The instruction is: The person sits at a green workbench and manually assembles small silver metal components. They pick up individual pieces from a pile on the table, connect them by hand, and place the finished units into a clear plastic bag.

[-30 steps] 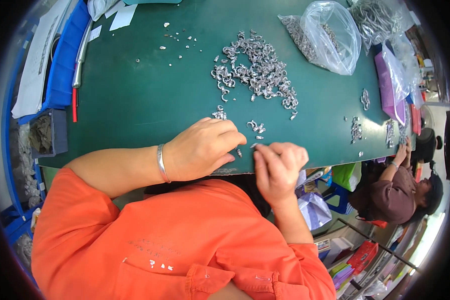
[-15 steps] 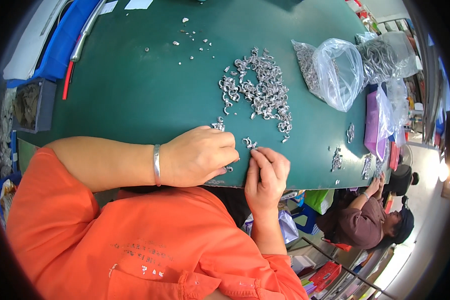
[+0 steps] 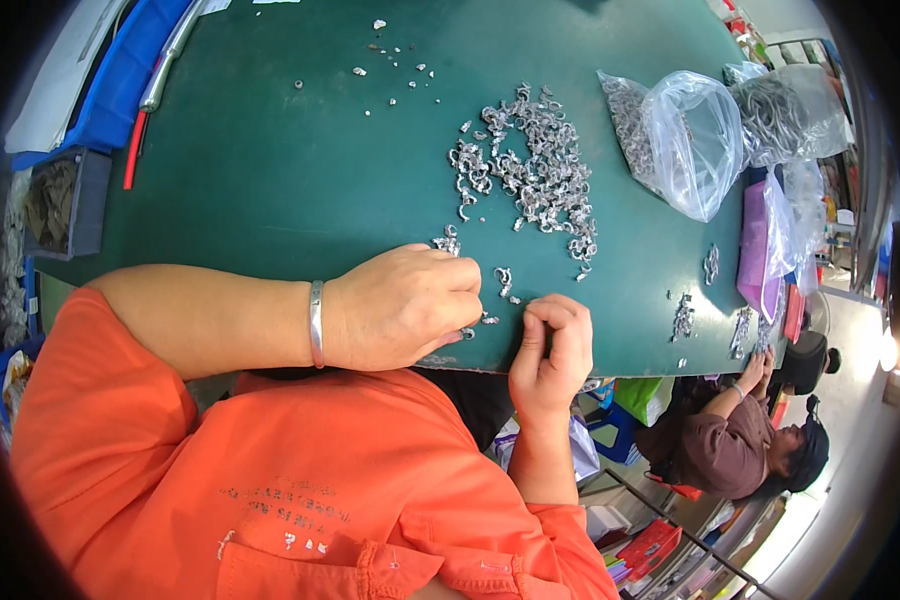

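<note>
A pile of small, curved silver metal pieces point(image 3: 550, 160) lies spread over the green tabletop ahead of my hands. My left hand point(image 3: 402, 305), with a silver bangle point(image 3: 316, 325) at its wrist, rests by the table's near edge with curled fingers. Its fingertips are hidden, and a little metal shows beside them. A few pieces point(image 3: 447, 240) sit just beyond its knuckles. To the right, my right hand point(image 3: 555, 350) is closed, thumb pressed to the bent forefinger; whatever it pinches is too small to make out. Loose metal pieces point(image 3: 505, 280) lie between both hands.
At the right are clear plastic bags point(image 3: 695, 145) of metal parts and a purple bin point(image 3: 755, 245). Small crumbs point(image 3: 395, 70) dot the far table. A blue tray point(image 3: 130, 90) and a grey box point(image 3: 70, 205) stand left. Another person point(image 3: 725, 450) works at the right edge.
My right hand has drawn slightly right and back from the loose pieces, which now lie in a different arrangement. My left hand has stayed nearly in place. The whole view has shifted slightly.
</note>
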Motion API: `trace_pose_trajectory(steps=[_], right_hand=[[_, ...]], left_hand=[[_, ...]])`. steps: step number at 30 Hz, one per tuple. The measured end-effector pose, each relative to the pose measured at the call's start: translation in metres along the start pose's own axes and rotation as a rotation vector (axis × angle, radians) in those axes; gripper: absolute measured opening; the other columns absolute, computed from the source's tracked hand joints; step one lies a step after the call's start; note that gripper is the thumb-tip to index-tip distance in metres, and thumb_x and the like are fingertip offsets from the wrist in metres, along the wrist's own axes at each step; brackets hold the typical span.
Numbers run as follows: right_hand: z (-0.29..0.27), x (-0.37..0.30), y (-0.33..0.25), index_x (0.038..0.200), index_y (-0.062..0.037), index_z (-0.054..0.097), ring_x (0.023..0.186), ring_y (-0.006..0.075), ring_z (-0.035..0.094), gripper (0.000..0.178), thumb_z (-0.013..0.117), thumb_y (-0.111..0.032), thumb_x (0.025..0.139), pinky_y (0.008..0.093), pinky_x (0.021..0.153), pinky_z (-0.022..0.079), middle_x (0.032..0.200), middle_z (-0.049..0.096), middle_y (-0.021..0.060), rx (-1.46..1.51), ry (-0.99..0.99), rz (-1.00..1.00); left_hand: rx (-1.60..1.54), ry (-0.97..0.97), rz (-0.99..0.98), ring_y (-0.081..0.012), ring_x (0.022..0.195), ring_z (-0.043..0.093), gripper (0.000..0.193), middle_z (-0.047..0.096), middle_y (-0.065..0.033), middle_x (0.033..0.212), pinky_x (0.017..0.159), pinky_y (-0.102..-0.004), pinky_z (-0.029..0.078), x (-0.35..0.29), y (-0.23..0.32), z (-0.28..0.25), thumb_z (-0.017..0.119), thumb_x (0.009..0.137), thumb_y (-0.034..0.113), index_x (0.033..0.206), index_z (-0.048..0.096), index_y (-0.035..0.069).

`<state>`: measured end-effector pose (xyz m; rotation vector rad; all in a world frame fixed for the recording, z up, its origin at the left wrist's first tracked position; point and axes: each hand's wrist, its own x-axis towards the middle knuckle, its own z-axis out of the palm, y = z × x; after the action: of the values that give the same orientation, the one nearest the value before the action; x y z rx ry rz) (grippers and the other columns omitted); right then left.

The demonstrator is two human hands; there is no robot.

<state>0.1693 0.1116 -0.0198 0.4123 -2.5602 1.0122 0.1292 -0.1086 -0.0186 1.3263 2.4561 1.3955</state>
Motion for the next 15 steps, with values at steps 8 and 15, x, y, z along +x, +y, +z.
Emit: trace_pose_trajectory(steps=[8, 15], right_hand=[[-0.001, 0.009, -0.005, 0.097, 0.0011, 0.067, 0.090, 0.0298, 0.061, 0.021, 0.069, 0.010, 0.078, 0.0370, 0.079, 0.050, 0.100, 0.065, 0.0124, 0.118, -0.202, -0.149], [0.002, 0.024, -0.005, 0.102, 0.0006, 0.069, 0.082, 0.0290, 0.061, 0.027, 0.064, 0.013, 0.078, 0.0360, 0.074, 0.050, 0.097, 0.066, 0.0126, 0.157, -0.258, -0.229]], left_hand=[[0.004, 0.077, 0.024, -0.0276, 0.082, 0.060, 0.011, 0.059, -0.0089, 0.088, 0.073, -0.0380, 0.049, 0.004, -0.003, -0.007, 0.073, 0.079, 0.007, 0.086, 0.064, 0.006], [0.145, 0.274, -0.155, -0.0306, 0.080, 0.063, 0.013, 0.062, -0.0110, 0.086, 0.070, -0.0368, 0.052, 0.018, -0.024, -0.046, 0.074, 0.081, 0.006, 0.090, 0.066, 0.004]])
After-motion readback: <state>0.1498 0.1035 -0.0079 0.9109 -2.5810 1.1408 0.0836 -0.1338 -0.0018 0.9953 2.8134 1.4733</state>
